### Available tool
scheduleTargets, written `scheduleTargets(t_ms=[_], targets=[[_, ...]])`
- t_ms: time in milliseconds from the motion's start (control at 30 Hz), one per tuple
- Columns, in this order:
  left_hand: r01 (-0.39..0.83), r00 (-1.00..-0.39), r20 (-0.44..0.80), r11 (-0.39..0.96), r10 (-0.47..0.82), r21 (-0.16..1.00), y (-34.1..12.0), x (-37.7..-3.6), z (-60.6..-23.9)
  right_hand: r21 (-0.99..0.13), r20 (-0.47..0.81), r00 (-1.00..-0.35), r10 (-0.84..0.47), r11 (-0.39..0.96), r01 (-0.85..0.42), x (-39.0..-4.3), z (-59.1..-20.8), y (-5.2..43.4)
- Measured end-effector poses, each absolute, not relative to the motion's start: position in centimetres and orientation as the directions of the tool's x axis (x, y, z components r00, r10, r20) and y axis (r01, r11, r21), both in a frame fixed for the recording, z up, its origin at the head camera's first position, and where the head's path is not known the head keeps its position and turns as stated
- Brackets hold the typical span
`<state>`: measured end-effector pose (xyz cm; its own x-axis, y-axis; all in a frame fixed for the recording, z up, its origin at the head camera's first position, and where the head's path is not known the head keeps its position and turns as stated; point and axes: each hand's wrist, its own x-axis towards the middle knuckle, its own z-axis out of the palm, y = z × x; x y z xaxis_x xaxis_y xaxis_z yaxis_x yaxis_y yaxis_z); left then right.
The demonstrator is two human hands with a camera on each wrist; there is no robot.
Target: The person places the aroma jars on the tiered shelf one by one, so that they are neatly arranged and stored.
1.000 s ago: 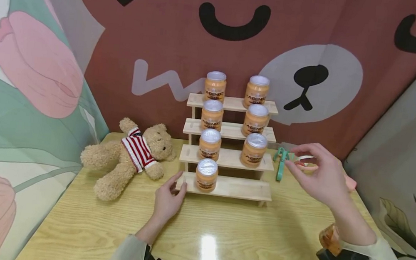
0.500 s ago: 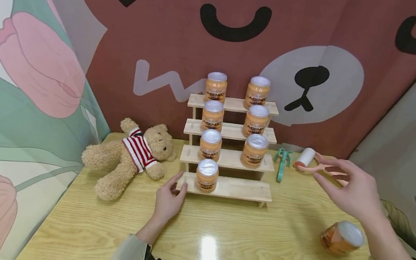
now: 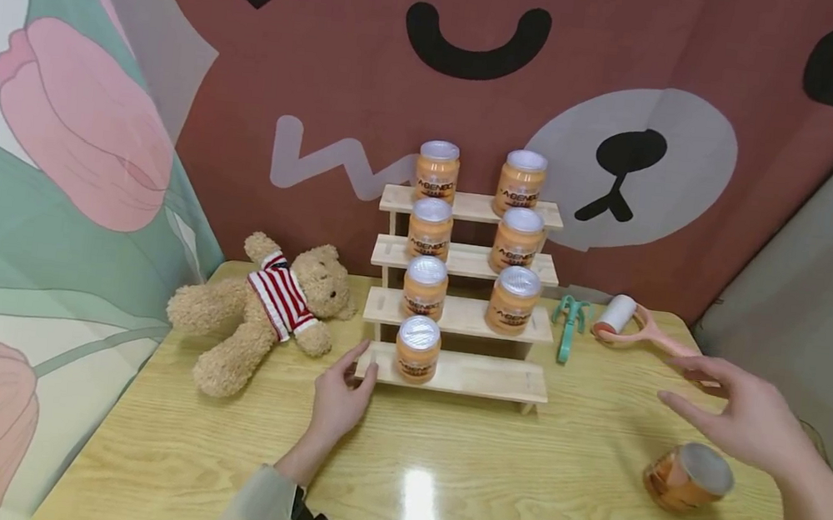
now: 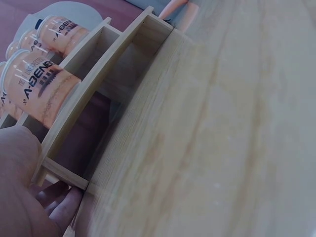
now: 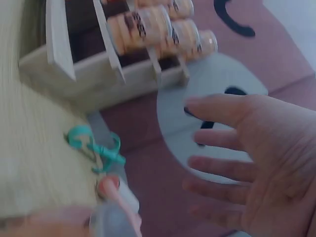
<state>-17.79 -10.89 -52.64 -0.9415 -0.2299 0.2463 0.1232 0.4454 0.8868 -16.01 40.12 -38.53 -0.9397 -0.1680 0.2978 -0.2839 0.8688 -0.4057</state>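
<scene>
A four-step wooden rack (image 3: 455,373) stands at the back of the table and carries several orange jars with silver lids (image 3: 417,349). My left hand (image 3: 339,399) rests against the left end of the rack's lowest step, fingers touching the wood (image 4: 59,195). My right hand (image 3: 744,413) hovers open with spread fingers (image 5: 232,140) over the table's right side, holding nothing. One orange jar (image 3: 688,477) lies on its side on the table just below and in front of that hand.
A teddy bear (image 3: 269,309) in a red striped shirt lies left of the rack. A teal clip (image 3: 569,321) and a pink-handled lint roller (image 3: 624,324) lie right of it. Printed curtains close in the back and sides. The table's right edge is near the jar.
My right hand drew back from beside the rack toward the near right, now above the lying jar. The left hand stayed on the rack.
</scene>
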Motion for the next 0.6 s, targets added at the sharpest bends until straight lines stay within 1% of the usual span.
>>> scheduleTargets(t_ms=[100, 233, 467, 600], targets=[[0.118, -0.944, 0.238, 0.441, -0.227, 0.89, -10.8, -17.8, -52.6, -0.385, 0.248, -0.94, -0.235, 0.866, -0.318, -15.8, -39.5, 41.2], [0.114, -0.947, 0.231, 0.438, -0.223, 0.892, -10.8, -17.9, -52.5, -0.419, 0.173, -0.946, -0.274, 0.849, -0.322, -15.3, -40.6, 42.4], [0.107, -0.948, 0.223, 0.432, -0.226, 0.896, -10.8, -17.8, -52.3, -0.459, 0.059, -0.958, -0.281, 0.844, -0.276, -14.3, -41.7, 43.8], [0.108, -0.947, 0.225, 0.433, -0.229, 0.895, -10.8, -17.7, -52.4, -0.489, -0.021, -0.952, -0.304, 0.834, -0.255, -13.8, -42.4, 44.6]])
